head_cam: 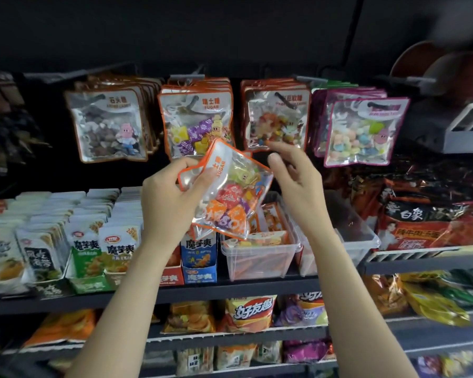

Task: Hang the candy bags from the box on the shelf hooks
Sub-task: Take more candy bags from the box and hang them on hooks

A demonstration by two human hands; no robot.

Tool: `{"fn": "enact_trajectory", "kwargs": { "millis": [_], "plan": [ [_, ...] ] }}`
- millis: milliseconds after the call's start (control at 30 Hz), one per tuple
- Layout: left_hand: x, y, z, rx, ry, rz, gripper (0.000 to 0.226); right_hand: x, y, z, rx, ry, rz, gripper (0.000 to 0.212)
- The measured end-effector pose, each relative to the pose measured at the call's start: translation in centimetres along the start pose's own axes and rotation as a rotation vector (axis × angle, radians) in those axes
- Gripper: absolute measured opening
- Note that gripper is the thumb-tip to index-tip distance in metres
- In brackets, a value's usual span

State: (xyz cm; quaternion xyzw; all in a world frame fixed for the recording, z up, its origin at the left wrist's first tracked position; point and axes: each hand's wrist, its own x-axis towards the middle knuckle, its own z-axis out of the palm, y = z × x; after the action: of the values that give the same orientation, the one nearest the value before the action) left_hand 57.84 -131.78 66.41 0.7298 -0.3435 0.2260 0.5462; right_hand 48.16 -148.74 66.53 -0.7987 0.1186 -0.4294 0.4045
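Several shelves (230,289) of snacks filled my view, ranked from packet rows down to crisp bags. Along the top rail, four bunches of hanging bags (277,118) dangled from hooks (187,76), orange-trimmed save for the pink-trimmed set at right. Below them, on the middle shelf, stood a clear plastic box (258,257) with more orange-edged candy bags inside. Above that box, in front of the second bunch, I saw the candy bag (227,192) held tilted, its "SUGAR" label end up and to the left, wrapped sweets showing through the clear film. My left hand (170,197) gripped it at the upper left corner, thumb pressed across the front. My right hand (295,178) hovered just beside the bag's right edge, fingers loosely spread and holding nothing; whether a fingertip touched the film I could not tell.
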Motion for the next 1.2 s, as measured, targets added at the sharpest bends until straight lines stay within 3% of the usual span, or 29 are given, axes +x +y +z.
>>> {"fn": "enact_trajectory", "kwargs": {
  "millis": [100,267,367,500,633,800,900,1000,1033,1133,1200],
  "plan": [
    [-0.2,0.2,0.0,-0.113,-0.012,-0.064,0.022,-2.6,-1.0,-0.6,0.047,-0.112,0.113,0.066],
    [-1.0,1.0,0.2,-0.35,-0.067,-0.207,0.013,-4.0,-1.5,-1.4,0.2,-0.11,0.163,0.043],
    [-1.2,1.2,0.5,-0.372,-0.074,-0.197,0.015,-4.4,-1.4,-1.6,0.061,-0.097,0.076,0.033],
    [-1.1,1.0,0.3,-0.38,-0.063,-0.224,0.021,-4.8,-0.6,-2.2,0.103,0.066,0.123,0.027],
    [-1.4,1.1,0.1,-0.29,-0.126,-0.113,0.013,-5.2,0.3,-2.9,0.232,0.277,0.234,0.039],
    [-2.2,1.6,0.3,-0.193,-0.185,0.004,0.022,-5.8,-0.4,-1.8,0.108,0.32,0.177,0.034],
    [-1.6,0.7,-0.8,-0.129,-0.15,0.004,0.023,-5.5,-1.3,-1.4,0.066,0.158,0.101,0.039],
    [-0.6,-0.3,-2.4,-0.074,-0.082,0.023,0.019,-4.1,-2.7,-0.1,-0.017,-0.024,-0.055,0.072],
    [-0.2,-0.6,-2.9,-0.054,-0.038,0.04,0.019,-3.4,-3.2,0.7,-0.081,-0.054,-0.126,0.073],
    [1.0,-1.6,-4.2,0.021,0.122,0.112,0.027,-1.6,-4.8,3.6,-0.244,-0.047,-0.207,0.053],
    [1.8,-2.2,-4.9,0.033,0.199,0.124,0.032,-0.9,-5.6,5.3,-0.229,0.022,-0.213,0.045]
  ]
}}
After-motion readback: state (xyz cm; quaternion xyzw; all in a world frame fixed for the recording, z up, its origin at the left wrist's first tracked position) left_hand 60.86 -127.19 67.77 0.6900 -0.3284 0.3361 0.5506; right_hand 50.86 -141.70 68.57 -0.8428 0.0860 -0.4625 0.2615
